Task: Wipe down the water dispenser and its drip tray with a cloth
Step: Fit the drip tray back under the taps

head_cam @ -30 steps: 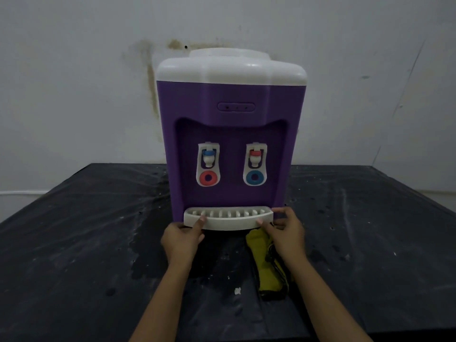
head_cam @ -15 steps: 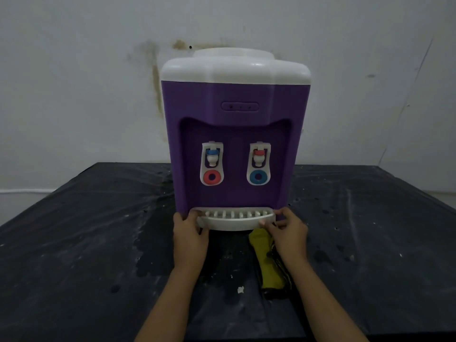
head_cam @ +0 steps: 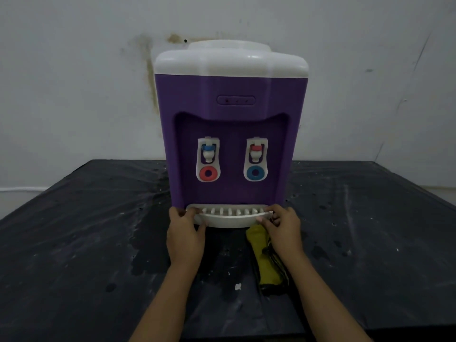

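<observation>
A purple water dispenser (head_cam: pixel 229 107) with a white top stands on the black table (head_cam: pixel 86 230), two taps in its front recess. Its white slotted drip tray (head_cam: pixel 229 217) sits at the base of the recess. My left hand (head_cam: pixel 185 236) grips the tray's left end, thumb over the rim. My right hand (head_cam: pixel 283 228) pinches the tray's right end. A folded yellow cloth (head_cam: pixel 262 257) lies on the table just under my right hand and wrist, partly hidden by them.
The dispenser stands close to a stained white wall (head_cam: pixel 74 82). The tabletop is wet and streaked, with a dark puddle (head_cam: pixel 148 262) left of my left wrist and a small white scrap (head_cam: pixel 237 286) near the cloth.
The tray has gone from sticking out in front of the dispenser to sitting deeper in its slot. Both hands moved forward with it, the left hand closing round the tray's left end.
</observation>
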